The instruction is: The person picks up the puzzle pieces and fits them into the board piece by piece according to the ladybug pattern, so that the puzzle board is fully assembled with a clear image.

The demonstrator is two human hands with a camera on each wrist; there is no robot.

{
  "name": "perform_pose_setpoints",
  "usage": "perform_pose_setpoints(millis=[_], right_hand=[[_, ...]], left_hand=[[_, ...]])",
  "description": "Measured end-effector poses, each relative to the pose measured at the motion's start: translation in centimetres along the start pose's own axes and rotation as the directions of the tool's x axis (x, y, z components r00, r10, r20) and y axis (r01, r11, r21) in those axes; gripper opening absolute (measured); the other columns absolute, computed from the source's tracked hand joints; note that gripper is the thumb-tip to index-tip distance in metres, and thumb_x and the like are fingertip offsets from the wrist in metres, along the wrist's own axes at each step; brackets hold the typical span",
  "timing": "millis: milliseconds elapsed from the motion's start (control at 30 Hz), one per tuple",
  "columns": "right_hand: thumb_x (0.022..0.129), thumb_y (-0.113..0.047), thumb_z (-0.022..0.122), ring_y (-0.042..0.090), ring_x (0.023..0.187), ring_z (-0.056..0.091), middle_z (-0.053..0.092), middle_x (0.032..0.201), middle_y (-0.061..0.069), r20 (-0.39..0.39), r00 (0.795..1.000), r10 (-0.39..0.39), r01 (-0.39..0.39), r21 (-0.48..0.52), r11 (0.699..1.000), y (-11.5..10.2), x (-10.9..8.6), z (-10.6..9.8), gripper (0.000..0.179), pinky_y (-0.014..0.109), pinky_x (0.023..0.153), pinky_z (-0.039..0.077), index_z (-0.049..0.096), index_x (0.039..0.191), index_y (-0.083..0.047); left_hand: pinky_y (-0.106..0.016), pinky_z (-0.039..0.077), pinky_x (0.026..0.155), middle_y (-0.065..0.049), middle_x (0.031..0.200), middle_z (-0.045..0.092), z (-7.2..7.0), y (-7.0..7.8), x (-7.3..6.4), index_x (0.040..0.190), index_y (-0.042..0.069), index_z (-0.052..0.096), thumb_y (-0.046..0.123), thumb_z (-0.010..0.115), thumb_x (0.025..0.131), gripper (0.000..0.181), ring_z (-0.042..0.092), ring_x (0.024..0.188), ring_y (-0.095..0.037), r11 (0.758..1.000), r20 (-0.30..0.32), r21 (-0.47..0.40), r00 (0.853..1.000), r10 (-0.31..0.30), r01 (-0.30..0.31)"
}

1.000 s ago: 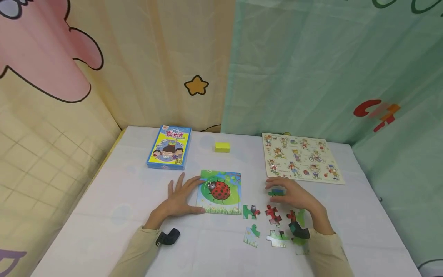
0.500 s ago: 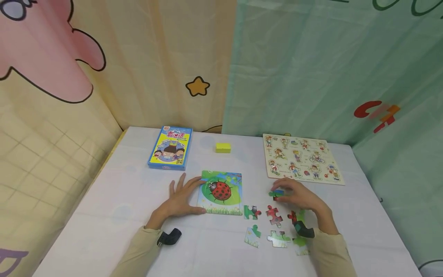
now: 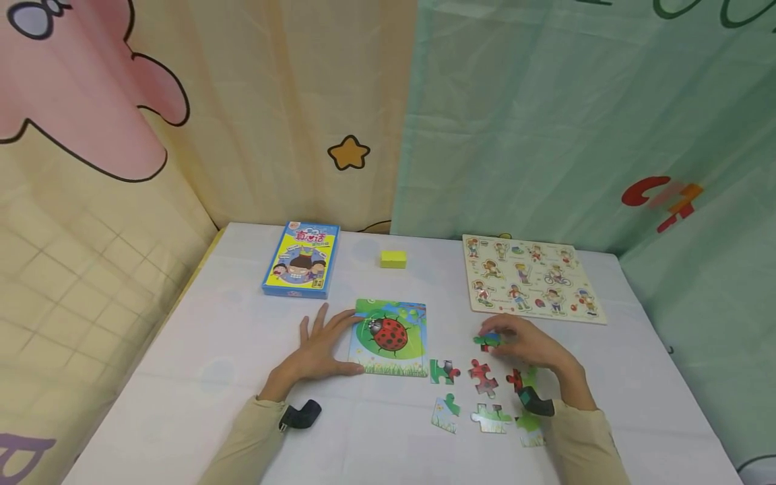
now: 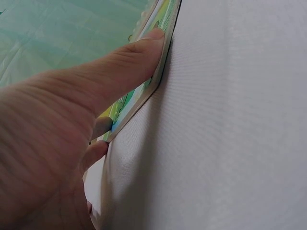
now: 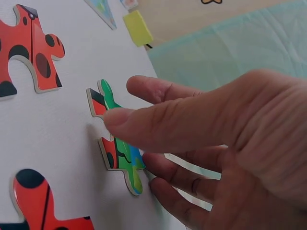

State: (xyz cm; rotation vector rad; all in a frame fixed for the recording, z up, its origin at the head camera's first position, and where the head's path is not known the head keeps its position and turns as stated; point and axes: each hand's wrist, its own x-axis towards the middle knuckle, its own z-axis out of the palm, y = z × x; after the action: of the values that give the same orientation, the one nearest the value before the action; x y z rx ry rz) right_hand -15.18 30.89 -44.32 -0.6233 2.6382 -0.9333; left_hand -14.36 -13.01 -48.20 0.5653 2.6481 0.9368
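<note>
My left hand [image 3: 319,351] lies at the left side of a square ladybug puzzle board [image 3: 393,337], fingers spread. Its thumb touches the near left corner, and the index finger reaches the far left edge. In the left wrist view the thumb [image 4: 120,67] rests on the board's rim. My right hand [image 3: 533,343] pinches a green, blue and red jigsaw piece [image 5: 111,153], thumb on top, fingers partly hidden behind it. That piece looks tilted close over the table. Nearer me lie several loose jigsaw pieces, including a red one [image 3: 483,378] and a green one [image 3: 444,372].
At the back left is a blue and yellow box [image 3: 302,259]. A yellow block [image 3: 393,259] stands behind the ladybug board. The back right holds a wooden picture board [image 3: 527,276] of cartoon children. Curtains [image 3: 515,121] hang behind the white table [image 3: 364,431].
My right hand's thumb and fingers have drawn together on the jigsaw piece, and more of its red part shows. The left hand stays at the board. The head view has shifted slightly.
</note>
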Motion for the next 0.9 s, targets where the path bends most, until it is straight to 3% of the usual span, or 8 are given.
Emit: perform_pose_setpoints(millis=[300, 533, 900], right_hand=[[0.083, -0.001, 0.075, 0.025, 0.117, 0.058, 0.067, 0.116, 0.000, 0.007, 1.000, 0.020, -0.020, 0.006, 1.000, 0.07, -0.05, 0.24, 0.033, 0.044, 0.109, 0.045, 0.069, 0.113, -0.014], [0.082, 0.000, 0.076, 0.022, 0.114, 0.057, 0.067, 0.113, -0.005, 0.008, 1.000, 0.025, -0.025, -0.046, 0.999, 0.00, 0.23, 0.21, 0.034, 0.046, 0.107, 0.046, 0.069, 0.111, -0.018], [0.081, -0.005, 0.079, 0.028, 0.113, 0.061, 0.068, 0.116, 0.001, -0.029, 0.997, 0.069, -0.071, -0.070, 0.995, -0.06, 0.63, 0.48, 0.033, 0.054, 0.105, 0.047, 0.070, 0.111, -0.016]], left_hand=[[-0.075, -0.012, 0.112, -0.009, 0.165, 0.026, 0.01, 0.00, -0.10, 0.154, 0.022, 0.039, 0.049, 0.085, 0.075, 0.095, -0.009, 0.152, -0.050, 1.000, -0.016, 0.012, 1.000, 0.013, -0.013], [-0.074, -0.013, 0.113, -0.008, 0.166, 0.025, -0.10, 0.21, -0.12, 0.154, 0.022, 0.038, 0.048, 0.085, 0.075, 0.095, -0.010, 0.152, -0.049, 1.000, -0.013, 0.008, 1.000, 0.002, -0.002], [-0.074, -0.014, 0.113, -0.008, 0.166, 0.023, -0.04, -0.01, -0.03, 0.155, 0.022, 0.037, 0.048, 0.085, 0.075, 0.097, -0.011, 0.152, -0.049, 1.000, -0.009, 0.010, 1.000, 0.004, -0.004]])
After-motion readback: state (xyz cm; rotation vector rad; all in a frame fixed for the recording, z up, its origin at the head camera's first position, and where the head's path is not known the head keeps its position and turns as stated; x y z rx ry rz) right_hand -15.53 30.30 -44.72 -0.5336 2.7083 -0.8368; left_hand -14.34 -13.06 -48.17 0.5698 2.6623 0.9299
